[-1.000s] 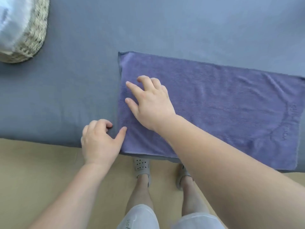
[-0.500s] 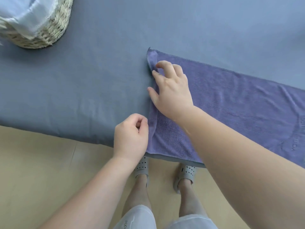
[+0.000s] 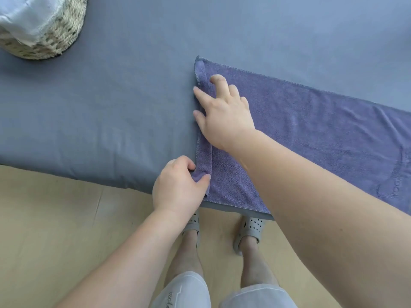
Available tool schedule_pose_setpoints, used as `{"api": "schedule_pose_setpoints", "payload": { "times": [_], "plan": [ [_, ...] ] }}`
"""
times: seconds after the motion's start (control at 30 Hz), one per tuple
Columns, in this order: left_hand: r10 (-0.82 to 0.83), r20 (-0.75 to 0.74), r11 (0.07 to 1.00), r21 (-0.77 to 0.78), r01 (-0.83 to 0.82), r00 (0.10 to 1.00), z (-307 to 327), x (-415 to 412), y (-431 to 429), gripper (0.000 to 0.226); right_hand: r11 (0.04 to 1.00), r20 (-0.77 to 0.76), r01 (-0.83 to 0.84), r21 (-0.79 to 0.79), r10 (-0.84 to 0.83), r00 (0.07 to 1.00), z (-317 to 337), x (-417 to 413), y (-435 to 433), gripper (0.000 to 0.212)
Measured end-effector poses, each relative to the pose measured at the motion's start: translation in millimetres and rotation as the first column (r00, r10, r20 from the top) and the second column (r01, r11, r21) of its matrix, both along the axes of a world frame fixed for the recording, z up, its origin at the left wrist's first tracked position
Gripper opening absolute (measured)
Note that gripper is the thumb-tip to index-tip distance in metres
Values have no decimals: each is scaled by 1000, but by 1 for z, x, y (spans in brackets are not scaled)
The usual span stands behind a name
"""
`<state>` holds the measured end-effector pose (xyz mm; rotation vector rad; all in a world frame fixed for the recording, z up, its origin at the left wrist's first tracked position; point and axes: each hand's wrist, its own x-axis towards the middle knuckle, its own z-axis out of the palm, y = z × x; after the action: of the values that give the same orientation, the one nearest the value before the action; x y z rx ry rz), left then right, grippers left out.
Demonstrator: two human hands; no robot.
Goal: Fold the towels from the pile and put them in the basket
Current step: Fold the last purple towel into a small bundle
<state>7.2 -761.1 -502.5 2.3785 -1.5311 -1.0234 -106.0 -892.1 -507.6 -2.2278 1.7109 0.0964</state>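
At bed's near edge, L short end of towel point(image 3: 311, 134): both hands sit on the same hem. Towel lies flat on the bed point(image 3: 111, 107), long axis running from the hands off to the person's R, where it leaves the frame; far short end not seen. L hand point(image 3: 178, 187) is closed on the near-L corner, cloth pinched betw. thumb and curled fingers. R hand point(image 3: 222, 112), forearm crossing over the towel, works the far part of the hem; a ridge of cloth is gathered betw. forefinger and next finger, so it reads as gripping, not pressing flat. Each hand is nearest its own corner. Judged next: carry this hem R along the long axis to halve the towel. Basket point(image 3: 55, 41) stands far-L on the bed, well apart.
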Motion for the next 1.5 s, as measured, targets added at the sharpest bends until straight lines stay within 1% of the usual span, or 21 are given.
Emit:
{"api": "schedule_pose_setpoints", "payload": {
  "times": [0.07,0.13,0.2,0.23,0.3,0.33,0.4,0.47,0.53,0.6,0.67,0.73,0.8,0.9,0.97,1.07,1.17,1.23,1.33,1.5],
  "plan": [
    [-25,33,1000,9,25,999,1,3,0,29,999,-20,-32,14,33,999,3,3,-8,53],
    [-95,88,995,26,93,992,4,4,-1,32,998,-71,-63,9,63,995,5,6,-15,51],
    [-159,127,987,46,154,979,7,3,-3,34,999,-103,-50,-11,49,993,8,10,-22,47],
    [-173,132,985,47,168,976,8,3,-4,32,999,-96,-30,-18,28,995,10,12,-24,44],
    [-182,126,983,39,178,975,9,3,-5,25,999,-24,31,-14,-31,999,12,13,-25,43],
    [-179,108,984,28,177,978,9,3,-5,23,998,41,69,-1,-69,997,15,12,-25,44],
    [-161,34,986,-26,162,986,8,3,-3,30,987,209,150,58,-159,965,19,8,-24,46],
    [-122,-47,989,-89,118,991,10,2,-1,31,965,351,223,141,-259,900,23,1,-21,46],
    [-69,-104,991,-120,57,992,14,0,1,25,930,457,302,211,-367,810,24,-9,-19,40],
    [1,-168,994,-111,-20,986,21,-7,3,24,878,558,388,281,-478,678,24,-22,-16,37],
    [39,-246,996,-70,-58,969,28,-20,3,27,811,618,457,364,-578,533,26,-37,-14,41],
    [19,-310,999,-42,-34,951,34,-37,3,28,767,651,489,415,-626,429,30,-55,-11,42],
    [-33,-358,999,-29,24,933,38,-58,3,26,747,676,494,446,-642,362,34,-76,-8,40],
    [-128,-413,992,-33,126,901,41,-94,5,21,730,695,470,496,-658,288,38,-110,0,39],
    [-185,-423,982,-41,185,887,42,-118,6,18,714,694,461,526,-674,251,37,-134,4,40],
    [-233,-435,971,-49,236,870,41,-153,8,16,701,697,471,535,-682,222,34,-169,10,42],
    [-301,-431,952,-79,297,850,39,-186,12,17,705,699,481,521,-676,234,34,-203,18,43],
    [-322,-427,944,-75,321,845,37,-207,14,17,709,695,483,514,-674,251,34,-225,24,42],
    [-350,-413,932,-65,356,841,35,-235,18,16,707,692,485,515,-677,251,33,-254,29,41],
    [-403,-389,911,-83,404,829,34,-274,23,17,700,710,498,511,-671,215,35,-299,41,41]
  ]
}}
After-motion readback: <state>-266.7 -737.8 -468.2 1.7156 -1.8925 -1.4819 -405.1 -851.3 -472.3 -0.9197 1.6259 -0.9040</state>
